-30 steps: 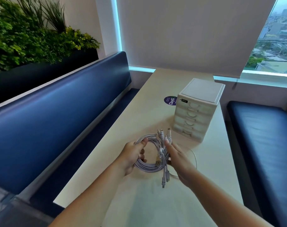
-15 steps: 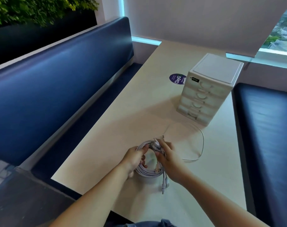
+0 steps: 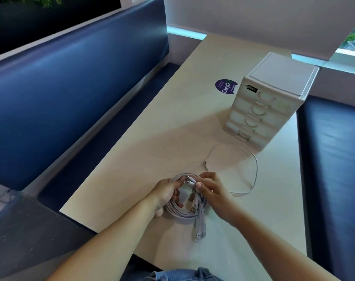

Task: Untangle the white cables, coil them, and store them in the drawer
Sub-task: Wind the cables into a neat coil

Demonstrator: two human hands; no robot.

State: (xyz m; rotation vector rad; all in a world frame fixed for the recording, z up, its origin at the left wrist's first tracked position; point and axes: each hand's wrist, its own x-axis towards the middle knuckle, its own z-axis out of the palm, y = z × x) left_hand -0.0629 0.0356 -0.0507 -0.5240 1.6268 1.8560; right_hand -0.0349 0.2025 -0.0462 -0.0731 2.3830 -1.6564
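L hand point(image 3: 166, 194) grips the coiled white cables point(image 3: 182, 213) w/ R hand point(image 3: 212, 194) pinching the plug ends (over the table point(image 3: 152, 142)); a loose cable point(image 3: 254, 171) lies just beyond the grip, the drawer unit point(image 3: 270, 102) further off.

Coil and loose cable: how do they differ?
The coil is several strands wound into a tight ring; the loose cable is one strand in a wide open arc. The left hand and right hand grip the coil; the loose cable lies flat on the table. Both are white.
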